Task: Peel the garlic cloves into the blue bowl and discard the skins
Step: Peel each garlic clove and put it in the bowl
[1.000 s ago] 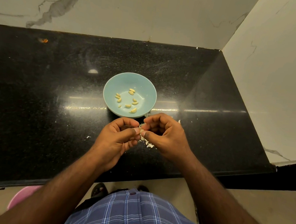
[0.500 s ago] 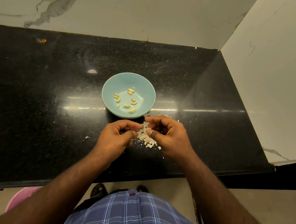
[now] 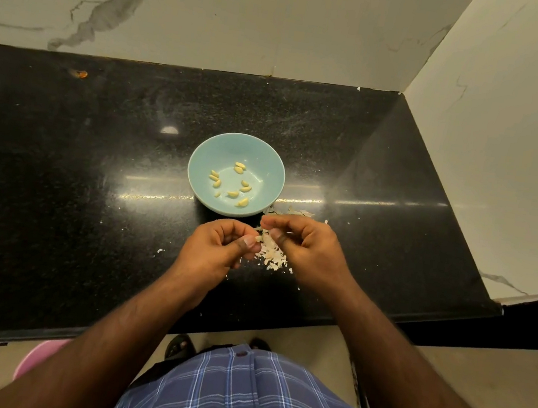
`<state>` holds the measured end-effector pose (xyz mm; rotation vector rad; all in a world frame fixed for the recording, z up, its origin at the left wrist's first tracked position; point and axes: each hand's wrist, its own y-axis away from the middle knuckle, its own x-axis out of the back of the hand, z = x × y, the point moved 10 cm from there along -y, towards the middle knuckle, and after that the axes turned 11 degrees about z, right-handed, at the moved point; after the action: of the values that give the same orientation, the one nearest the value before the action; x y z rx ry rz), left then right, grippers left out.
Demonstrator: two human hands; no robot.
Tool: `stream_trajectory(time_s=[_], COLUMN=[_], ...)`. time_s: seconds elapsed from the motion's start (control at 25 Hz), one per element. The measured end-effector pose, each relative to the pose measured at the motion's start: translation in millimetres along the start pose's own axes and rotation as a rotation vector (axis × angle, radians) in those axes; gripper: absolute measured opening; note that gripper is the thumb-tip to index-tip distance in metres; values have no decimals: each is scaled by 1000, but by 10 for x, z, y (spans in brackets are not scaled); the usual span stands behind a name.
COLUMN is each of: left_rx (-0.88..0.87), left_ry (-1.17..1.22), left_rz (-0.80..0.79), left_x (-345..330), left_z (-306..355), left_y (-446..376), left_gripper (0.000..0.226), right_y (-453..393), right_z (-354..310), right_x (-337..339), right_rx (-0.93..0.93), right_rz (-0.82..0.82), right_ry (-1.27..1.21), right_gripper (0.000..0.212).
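Two hands pinching something small, clove hidden by fingertips, skins partly covered beneath

surface: black stone counter | on it: blue bowl, heap of garlic skins

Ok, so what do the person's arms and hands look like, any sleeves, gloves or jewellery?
Both forearms are bare right down into the picture, with no sleeve cuff in view. The left hand and right hand wear no gloves, and no rings, watch or bracelet can be seen. Nails are short. Below, a blue plaid shirt with dark red buttons shows.
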<state>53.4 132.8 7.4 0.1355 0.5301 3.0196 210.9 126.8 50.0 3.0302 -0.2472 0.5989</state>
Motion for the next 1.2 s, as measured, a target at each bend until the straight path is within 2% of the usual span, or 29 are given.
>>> stream_trajectory(time_s=[0.08,0.2,0.28,0.4,0.48,0.56,0.68,0.76,0.84,0.96,1.04,1.2], left_rx=[-9,-21,-60,-112,-113,-94,-80,-83,-78,-66,-70,-69], left_ry=[-10,-70,-185,-302,-344,-363,-409,-446,-462,-513,-559,-607], left_rz=[-22,-14,44,160,209,191,138,158,174,183,178,147], left_x=[-16,-13,91,396,606,731,803,895,976,1046,1048,1002], left_z=[17,52,90,154,146,120,71,28,-46,-130,-155,-192], left_y=[14,29,14,-37,-85,-119,-119,-113,-114,-118,-117,-106], left_gripper=[8,11,14,21,20,8,18,17,13,14,15,15], right_y=[16,16,-7,-107,-228,-388,-576,-563,-426,-138,-17,-20], right_z=[-11,-56,-39,-25,-106,-246,-440,-474,-373,-117,-4,10], right_x=[-63,-59,-45,19,14,-57,-117,-140,-257,-614,-823,-1108], right_rx=[56,114,71,-23,4,49,115,120,61,0,20,147], right_rz=[-39,15,40,88,108,106,129,134,69,-154,-263,-313], right_ry=[116,186,191,117,158,218,333,326,264,342,441,657], right_gripper=[26,16,9,12,14,16,20,17,14,20,25,36])
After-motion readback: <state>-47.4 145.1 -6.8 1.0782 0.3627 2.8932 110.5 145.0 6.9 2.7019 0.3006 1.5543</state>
